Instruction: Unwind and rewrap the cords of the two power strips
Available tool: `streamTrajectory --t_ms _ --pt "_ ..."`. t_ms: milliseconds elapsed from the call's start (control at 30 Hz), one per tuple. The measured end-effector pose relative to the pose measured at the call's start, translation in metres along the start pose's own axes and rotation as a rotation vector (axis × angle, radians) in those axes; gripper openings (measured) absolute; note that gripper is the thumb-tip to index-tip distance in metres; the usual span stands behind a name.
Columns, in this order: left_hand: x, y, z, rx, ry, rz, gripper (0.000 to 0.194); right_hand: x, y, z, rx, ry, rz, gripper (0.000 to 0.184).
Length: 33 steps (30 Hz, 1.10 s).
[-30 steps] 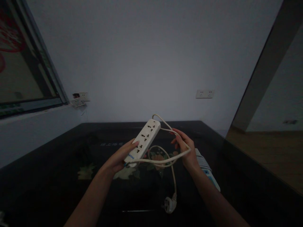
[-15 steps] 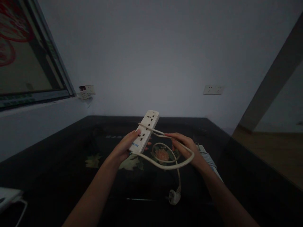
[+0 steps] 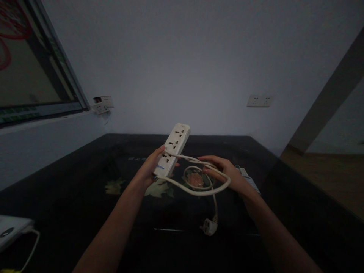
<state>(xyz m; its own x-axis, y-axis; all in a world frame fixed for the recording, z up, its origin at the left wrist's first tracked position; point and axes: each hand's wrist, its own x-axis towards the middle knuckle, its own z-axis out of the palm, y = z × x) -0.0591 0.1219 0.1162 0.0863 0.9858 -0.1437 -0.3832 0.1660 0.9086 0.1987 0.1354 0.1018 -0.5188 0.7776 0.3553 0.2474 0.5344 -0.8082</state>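
Observation:
A white power strip is tilted above the dark table, gripped near its lower end by my left hand. The left thumb presses on the strip's face, where a loop of the white cord crosses it. My right hand is closed round the cord to the right of the strip, and part of the cord bends over its back. From there the cord loops down to a white plug, which hangs low in front of me.
The black table has a printed flower pattern. Behind my right forearm lies a second power strip with its cord wrapped round it. A white device with a cable is at the left edge. Wall sockets are on the back wall.
The cord loop across the strip has slid down toward its lower end, and my left thumb is now at it. The view has shifted slightly; both hands keep their hold.

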Motion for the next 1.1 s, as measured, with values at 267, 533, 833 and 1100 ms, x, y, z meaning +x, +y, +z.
streamTrajectory --t_ms 267,533,833,1100 --pt "-0.009 0.005 0.007 0.009 0.106 0.232 0.041 0.006 0.047 0.006 0.156 -0.055 0.184 0.039" --pt "-0.009 0.01 0.007 -0.009 0.195 0.395 0.032 0.01 0.087 0.018 0.056 -0.093 0.231 0.035" --pt "-0.006 0.007 0.009 -0.056 0.248 0.475 0.025 -0.004 0.089 0.031 -0.024 -0.298 0.365 0.042" --pt "0.001 0.007 -0.003 -0.081 0.233 0.524 0.022 -0.002 0.075 0.006 -0.179 -0.363 0.231 0.035"
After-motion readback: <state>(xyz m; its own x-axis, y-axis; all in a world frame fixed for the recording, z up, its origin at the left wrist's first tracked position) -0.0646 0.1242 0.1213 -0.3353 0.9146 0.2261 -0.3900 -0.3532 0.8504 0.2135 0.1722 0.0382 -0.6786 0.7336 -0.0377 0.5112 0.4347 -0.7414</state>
